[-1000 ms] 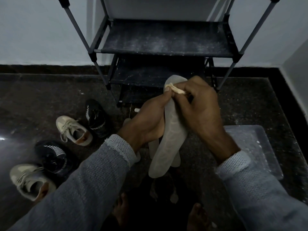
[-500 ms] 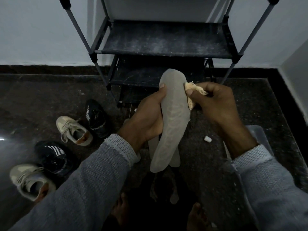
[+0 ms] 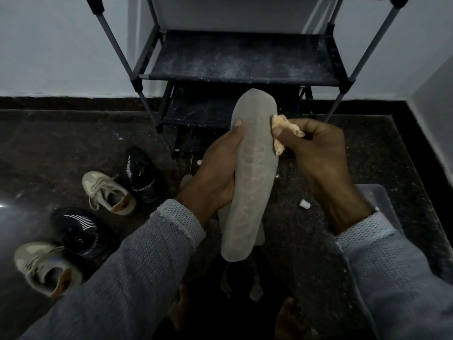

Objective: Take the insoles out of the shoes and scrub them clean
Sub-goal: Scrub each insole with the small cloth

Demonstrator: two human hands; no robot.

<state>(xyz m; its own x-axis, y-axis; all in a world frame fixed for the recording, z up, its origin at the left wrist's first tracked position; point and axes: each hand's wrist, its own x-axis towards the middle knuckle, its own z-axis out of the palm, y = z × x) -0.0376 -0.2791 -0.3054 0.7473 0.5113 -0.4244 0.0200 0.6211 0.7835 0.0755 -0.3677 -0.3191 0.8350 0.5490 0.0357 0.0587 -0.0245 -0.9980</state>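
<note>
My left hand (image 3: 215, 177) grips the long pale grey foam insole (image 3: 252, 173) upright while my right hand (image 3: 316, 153) pinches a crumpled beige cloth (image 3: 282, 128) against its edge.

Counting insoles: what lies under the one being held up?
Under the held insole, pale edges of another insole lie on the floor; the rest is covered.

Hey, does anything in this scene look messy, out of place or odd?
Yes. The shoe rack shelf is dusted with pale specks, and small white bits litter the dark floor. Four shoes lie scattered at different angles, such as a beige sneaker beside a black shoe, not paired.
</note>
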